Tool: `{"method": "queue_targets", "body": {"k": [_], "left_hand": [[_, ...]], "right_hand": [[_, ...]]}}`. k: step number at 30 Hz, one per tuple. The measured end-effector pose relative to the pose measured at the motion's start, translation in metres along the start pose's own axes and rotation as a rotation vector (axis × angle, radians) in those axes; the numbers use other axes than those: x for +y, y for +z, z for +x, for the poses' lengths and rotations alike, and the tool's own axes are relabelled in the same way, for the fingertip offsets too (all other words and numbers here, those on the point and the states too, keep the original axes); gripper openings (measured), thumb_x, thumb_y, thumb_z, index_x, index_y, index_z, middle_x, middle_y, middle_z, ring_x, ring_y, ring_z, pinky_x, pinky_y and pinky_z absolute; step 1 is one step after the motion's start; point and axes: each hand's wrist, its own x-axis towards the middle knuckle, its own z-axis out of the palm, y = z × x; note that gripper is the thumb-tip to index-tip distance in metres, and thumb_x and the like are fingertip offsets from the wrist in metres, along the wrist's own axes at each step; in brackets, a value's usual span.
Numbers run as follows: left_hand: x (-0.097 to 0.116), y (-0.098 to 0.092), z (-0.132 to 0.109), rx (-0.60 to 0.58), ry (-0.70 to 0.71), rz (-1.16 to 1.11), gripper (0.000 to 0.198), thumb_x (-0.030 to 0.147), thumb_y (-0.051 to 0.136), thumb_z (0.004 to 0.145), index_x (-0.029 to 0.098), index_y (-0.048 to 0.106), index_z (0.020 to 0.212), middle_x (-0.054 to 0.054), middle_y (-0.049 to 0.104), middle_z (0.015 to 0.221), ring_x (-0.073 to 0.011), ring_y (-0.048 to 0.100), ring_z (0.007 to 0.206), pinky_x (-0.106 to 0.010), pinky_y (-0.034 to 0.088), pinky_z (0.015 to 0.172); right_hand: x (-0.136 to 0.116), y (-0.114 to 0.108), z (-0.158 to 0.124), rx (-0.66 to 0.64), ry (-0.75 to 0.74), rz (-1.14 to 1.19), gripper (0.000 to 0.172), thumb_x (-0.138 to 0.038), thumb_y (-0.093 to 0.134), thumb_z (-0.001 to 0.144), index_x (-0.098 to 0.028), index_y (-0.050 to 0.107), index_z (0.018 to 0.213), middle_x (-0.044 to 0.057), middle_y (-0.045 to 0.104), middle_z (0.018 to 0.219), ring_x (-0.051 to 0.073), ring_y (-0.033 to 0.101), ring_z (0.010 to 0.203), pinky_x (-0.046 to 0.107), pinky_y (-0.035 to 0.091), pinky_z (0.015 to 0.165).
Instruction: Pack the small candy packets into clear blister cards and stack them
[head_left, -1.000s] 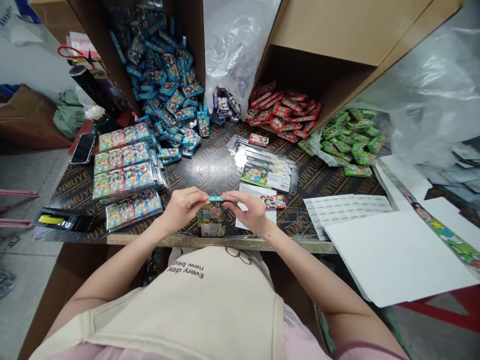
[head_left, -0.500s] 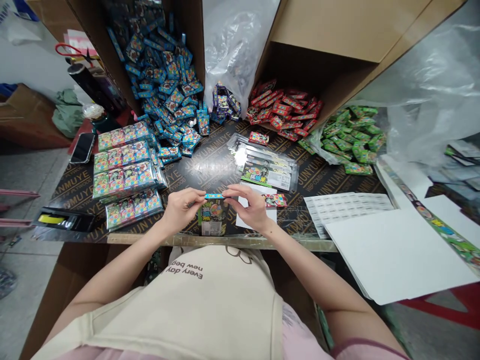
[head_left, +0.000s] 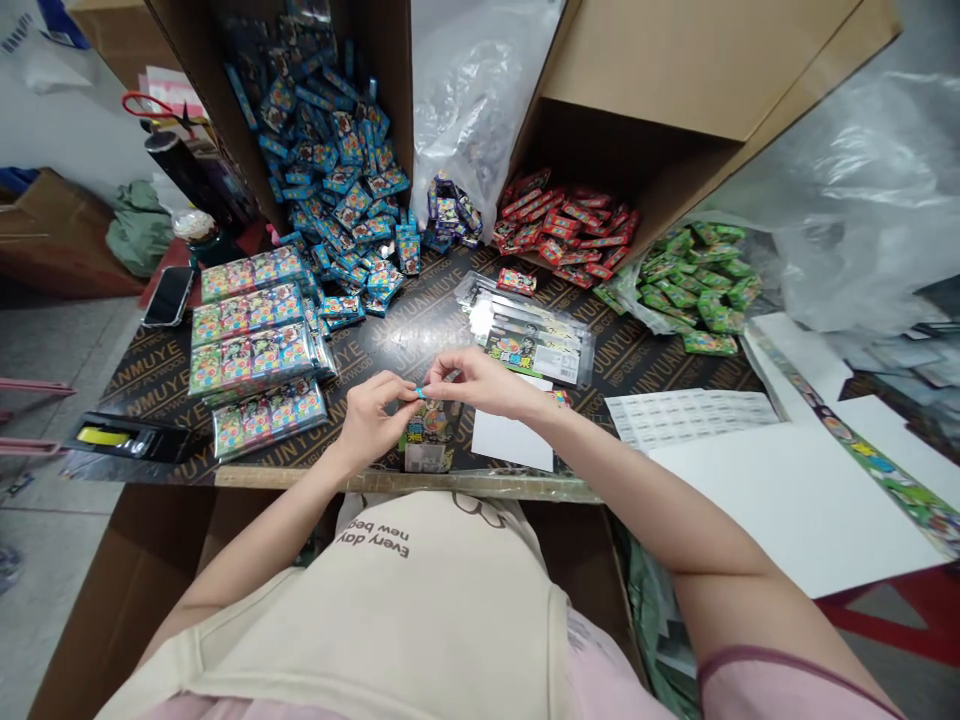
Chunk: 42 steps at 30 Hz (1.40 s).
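Blue is what catches my eye first: a small box (head_left: 421, 394), mostly hidden by fingers, just above the far end of the dark printed packet (head_left: 430, 440) at the near edge of the table (head_left: 386, 345). The person's left hand (head_left: 370, 415) is clamped on that box, finger and thumb together. Fingertips of the right hand (head_left: 480, 383) meet it too, though I can't tell whether they grip. White card (head_left: 512, 440) lies just right of the packet, wrapped packs (head_left: 251, 345) well to its left, red boxes (head_left: 566, 225) beyond it.
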Motion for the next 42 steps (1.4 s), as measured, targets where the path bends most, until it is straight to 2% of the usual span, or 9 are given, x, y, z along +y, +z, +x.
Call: {"method": "queue_targets", "body": {"k": [12, 18, 21, 24, 29, 33, 36, 39, 42], "left_hand": [[0.007, 0.013, 0.000, 0.047, -0.165, 0.028, 0.021, 0.026, 0.073, 0.072, 0.018, 0.056, 0.063, -0.002, 0.059, 0.070, -0.0146, 0.057, 0.068, -0.027, 0.045, 0.063], [0.000, 0.023, -0.019, -0.040, -0.508, -0.416, 0.034, 0.033, 0.075, 0.071, 0.016, 0.063, 0.099, -0.003, 0.067, 0.083, -0.0164, 0.064, 0.075, -0.027, 0.052, 0.068], [0.013, -0.004, -0.038, -0.037, -0.561, -0.354, 0.020, 0.032, 0.066, 0.081, 0.016, 0.068, 0.093, -0.003, 0.072, 0.085, -0.0175, 0.067, 0.075, -0.029, 0.054, 0.072], [0.023, -0.055, -0.056, 0.166, -0.356, 0.059, 0.025, 0.023, 0.069, 0.078, 0.023, 0.070, 0.103, -0.001, 0.073, 0.097, -0.0203, 0.067, 0.086, -0.034, 0.053, 0.084], [-0.021, -0.104, -0.091, 0.200, -0.214, 0.570, 0.046, 0.021, 0.067, 0.078, 0.037, 0.062, 0.120, 0.003, 0.069, 0.114, -0.0278, 0.064, 0.103, -0.045, 0.049, 0.094], [-0.062, -0.092, -0.119, -0.065, -0.319, 0.702, 0.058, 0.039, 0.066, 0.078, 0.021, 0.053, 0.132, -0.016, 0.053, 0.136, -0.0408, 0.046, 0.126, -0.061, 0.030, 0.106], [-0.070, -0.077, -0.117, -0.035, -0.361, 0.721, 0.069, 0.046, 0.069, 0.075, 0.019, 0.049, 0.134, -0.019, 0.045, 0.142, -0.0425, 0.039, 0.131, -0.065, 0.020, 0.108], [-0.062, -0.053, -0.090, 0.099, -0.343, 0.589, 0.048, 0.040, 0.068, 0.078, 0.020, 0.061, 0.120, -0.016, 0.056, 0.132, -0.0354, 0.049, 0.124, -0.057, 0.029, 0.108], [-0.041, -0.009, -0.056, 0.023, -0.431, 0.231, 0.034, 0.042, 0.065, 0.079, 0.019, 0.068, 0.105, -0.013, 0.064, 0.121, -0.0288, 0.057, 0.114, -0.050, 0.040, 0.102]], "right_hand": [[0.016, 0.009, 0.005, 0.079, 0.001, 0.110, 0.032, -0.042, 0.072, 0.068, -0.017, 0.052, 0.066, -0.004, 0.057, 0.055, 0.008, 0.049, 0.048, 0.020, 0.035, 0.045], [0.027, 0.023, -0.006, 0.248, 0.043, 0.368, 0.034, -0.040, 0.064, 0.080, -0.022, 0.047, 0.104, -0.004, 0.064, 0.063, 0.012, 0.059, 0.054, 0.022, 0.044, 0.051], [0.043, 0.013, -0.016, 0.395, 0.014, 0.372, 0.036, -0.045, 0.056, 0.086, -0.024, 0.047, 0.114, 0.003, 0.070, 0.089, 0.015, 0.067, 0.079, 0.030, 0.053, 0.070], [0.073, -0.013, -0.033, 0.655, -0.007, 0.151, 0.037, -0.049, 0.056, 0.085, -0.025, 0.051, 0.114, 0.007, 0.066, 0.108, 0.019, 0.064, 0.098, 0.034, 0.052, 0.080], [0.131, -0.055, -0.079, 0.959, 0.138, -0.404, 0.033, -0.047, 0.058, 0.082, -0.018, 0.063, 0.098, 0.011, 0.067, 0.105, 0.027, 0.059, 0.102, 0.044, 0.045, 0.089], [0.159, -0.055, -0.107, 0.853, 0.227, -0.622, 0.034, -0.047, 0.068, 0.074, -0.018, 0.068, 0.092, 0.012, 0.069, 0.100, 0.029, 0.058, 0.099, 0.044, 0.041, 0.088], [0.168, -0.049, -0.115, 0.769, 0.278, -0.650, 0.032, -0.048, 0.061, 0.080, -0.018, 0.067, 0.073, 0.009, 0.070, 0.086, 0.026, 0.059, 0.089, 0.039, 0.040, 0.082], [0.171, -0.049, -0.108, 0.822, 0.349, -0.709, 0.033, -0.049, 0.062, 0.080, -0.017, 0.066, 0.073, 0.009, 0.069, 0.081, 0.025, 0.057, 0.085, 0.036, 0.037, 0.078], [0.170, -0.051, -0.088, 0.719, 0.350, -0.805, 0.038, -0.047, 0.071, 0.071, -0.017, 0.066, 0.096, 0.012, 0.065, 0.096, 0.029, 0.052, 0.095, 0.036, 0.034, 0.080]]}}
